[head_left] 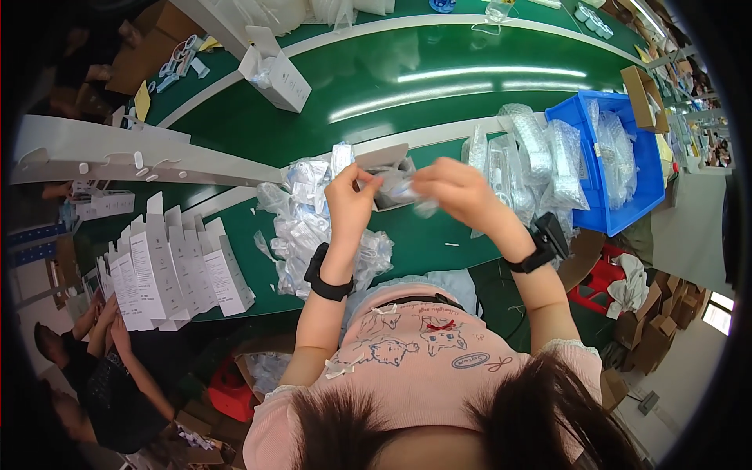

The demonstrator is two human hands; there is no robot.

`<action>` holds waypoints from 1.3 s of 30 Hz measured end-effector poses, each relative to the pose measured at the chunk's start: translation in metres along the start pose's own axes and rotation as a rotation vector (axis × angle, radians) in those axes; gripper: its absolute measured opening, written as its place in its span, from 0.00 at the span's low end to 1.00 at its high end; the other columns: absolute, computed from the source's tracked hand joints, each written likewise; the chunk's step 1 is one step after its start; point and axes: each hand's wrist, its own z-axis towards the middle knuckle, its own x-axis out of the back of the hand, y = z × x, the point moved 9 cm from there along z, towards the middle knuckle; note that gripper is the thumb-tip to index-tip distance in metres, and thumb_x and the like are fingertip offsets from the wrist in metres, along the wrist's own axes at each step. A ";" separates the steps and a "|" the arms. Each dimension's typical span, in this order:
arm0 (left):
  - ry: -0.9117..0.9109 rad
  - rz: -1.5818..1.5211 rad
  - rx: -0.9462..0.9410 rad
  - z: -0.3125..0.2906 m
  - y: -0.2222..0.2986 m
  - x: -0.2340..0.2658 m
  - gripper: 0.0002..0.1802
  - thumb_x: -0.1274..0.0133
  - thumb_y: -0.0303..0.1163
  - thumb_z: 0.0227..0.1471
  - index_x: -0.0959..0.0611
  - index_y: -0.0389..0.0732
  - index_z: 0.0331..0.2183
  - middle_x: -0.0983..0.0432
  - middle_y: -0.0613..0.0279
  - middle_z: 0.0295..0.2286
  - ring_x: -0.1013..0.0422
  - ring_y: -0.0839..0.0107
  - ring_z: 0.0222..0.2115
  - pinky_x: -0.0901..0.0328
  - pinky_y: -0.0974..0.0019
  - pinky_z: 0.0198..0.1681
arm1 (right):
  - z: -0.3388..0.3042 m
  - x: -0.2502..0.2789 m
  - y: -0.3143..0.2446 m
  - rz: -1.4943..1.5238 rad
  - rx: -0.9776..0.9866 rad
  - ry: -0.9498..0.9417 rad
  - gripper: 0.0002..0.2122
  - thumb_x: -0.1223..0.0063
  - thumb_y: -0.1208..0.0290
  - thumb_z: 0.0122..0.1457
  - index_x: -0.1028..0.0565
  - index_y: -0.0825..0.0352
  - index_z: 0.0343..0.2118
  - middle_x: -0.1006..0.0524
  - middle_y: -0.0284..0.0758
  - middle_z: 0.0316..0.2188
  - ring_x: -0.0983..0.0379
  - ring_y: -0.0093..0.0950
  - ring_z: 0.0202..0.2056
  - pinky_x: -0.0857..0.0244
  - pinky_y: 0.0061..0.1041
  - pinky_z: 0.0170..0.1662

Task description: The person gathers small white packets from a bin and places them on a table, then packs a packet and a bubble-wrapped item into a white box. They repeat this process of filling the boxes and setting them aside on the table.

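Observation:
Over the green bench top, my left hand (351, 197) is closed in a pinch, its fingertips at the edge of a clear plastic bag (399, 186). My right hand (460, 192), slightly blurred, closes on the other side of this crinkled bag; what lies inside it is too unclear to name. Just beyond both hands sits an open cardboard box (384, 159), partly hidden by them. A heap of small clear bags with white contents (301, 231) spreads beneath and left of my left wrist. Each wrist wears a black band.
Bubble-wrap pouches (540, 153) lie to the right, beside a blue crate (627, 215) holding more. Several open white boxes (176, 274) stand at the left edge; another white box (278, 82) is farther back. A metal post (157, 160) crosses the left side. Another person works at far left.

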 end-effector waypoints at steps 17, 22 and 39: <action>0.582 0.192 -0.255 -0.040 0.026 0.137 0.22 0.41 0.25 0.36 0.26 0.38 0.38 0.31 0.57 0.39 0.34 0.65 0.37 0.40 0.65 0.43 | -0.041 -0.056 0.056 0.140 -0.189 0.083 0.37 0.36 0.63 0.34 0.39 0.67 0.51 0.43 0.41 0.53 0.51 0.37 0.55 0.56 0.33 0.57; 0.772 1.740 0.591 -0.085 0.007 0.325 0.54 0.39 0.50 0.30 0.49 0.48 0.55 0.53 0.52 0.55 0.58 0.53 0.56 0.55 0.42 0.52 | -0.029 -0.099 0.094 0.493 -0.504 0.004 0.44 0.35 0.66 0.34 0.48 0.67 0.55 0.44 0.42 0.54 0.50 0.34 0.56 0.54 0.30 0.56; -0.038 -0.169 0.250 -0.087 0.031 0.161 0.44 0.46 0.17 0.32 0.46 0.34 0.53 0.42 0.53 0.47 0.42 0.65 0.47 0.47 0.64 0.50 | 0.082 -0.048 0.239 0.041 -0.629 0.736 0.40 0.40 0.70 0.40 0.52 0.63 0.56 0.39 0.41 0.50 0.42 0.33 0.51 0.45 0.28 0.50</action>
